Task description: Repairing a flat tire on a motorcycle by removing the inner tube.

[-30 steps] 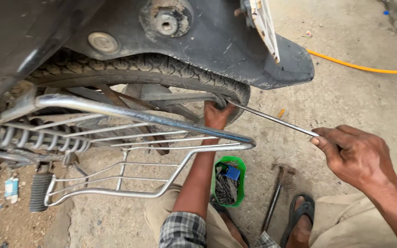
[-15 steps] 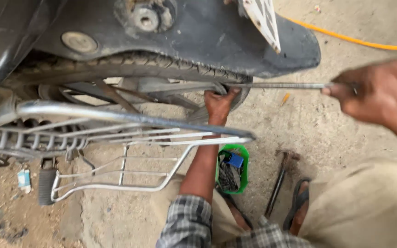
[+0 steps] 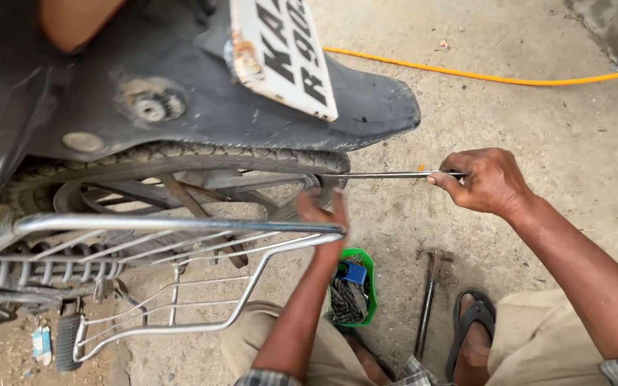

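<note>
I look down at the rear wheel of a motorcycle, its black tyre (image 3: 202, 156) under a black mudguard (image 3: 366, 107). My right hand (image 3: 484, 180) grips a long metal lever (image 3: 388, 174) held level, its tip wedged at the tyre's edge. My left hand (image 3: 323, 214) reaches up behind a chrome side rack (image 3: 180, 225) and presses against the tyre and rim where the lever goes in; whether it grips anything is hidden.
A small green tub (image 3: 355, 286) of tools sits on the concrete between my knees. A hammer (image 3: 429, 293) lies beside my sandalled foot (image 3: 475, 336). An orange hose (image 3: 495, 75) runs across the ground beyond. A white plate (image 3: 280, 50) hangs off the mudguard.
My right hand has swung the lever from a downward slant up to level. The view has shifted right and closer. My left hand has stayed at the tyre's edge.
</note>
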